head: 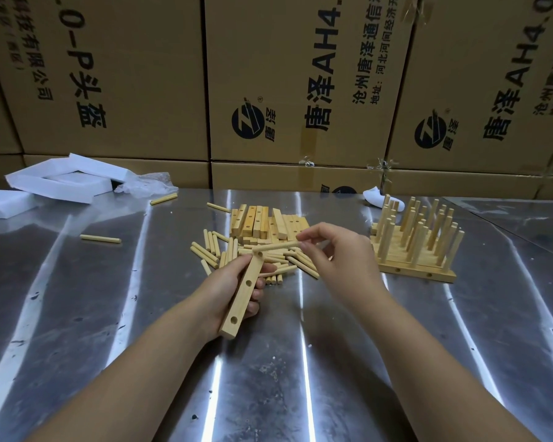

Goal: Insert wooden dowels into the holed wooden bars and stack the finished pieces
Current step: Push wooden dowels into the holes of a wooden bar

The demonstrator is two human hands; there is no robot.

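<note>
My left hand (233, 283) grips a holed wooden bar (243, 296) that slants toward me, with three holes showing on its face. My right hand (336, 250) pinches a wooden dowel (276, 247) whose left tip sits at the bar's top hole. Behind the hands lies a heap of loose dowels (217, 250) and a pile of bare holed bars (265, 223). At the right stand the finished bars (417, 247) side by side, their dowels pointing up.
The work surface is a shiny metal table (268, 362). Stray dowels (100, 239) lie at the left. White foam pieces (61, 180) and a plastic bag (147, 186) sit at the back left. Cardboard boxes (284, 90) wall off the back.
</note>
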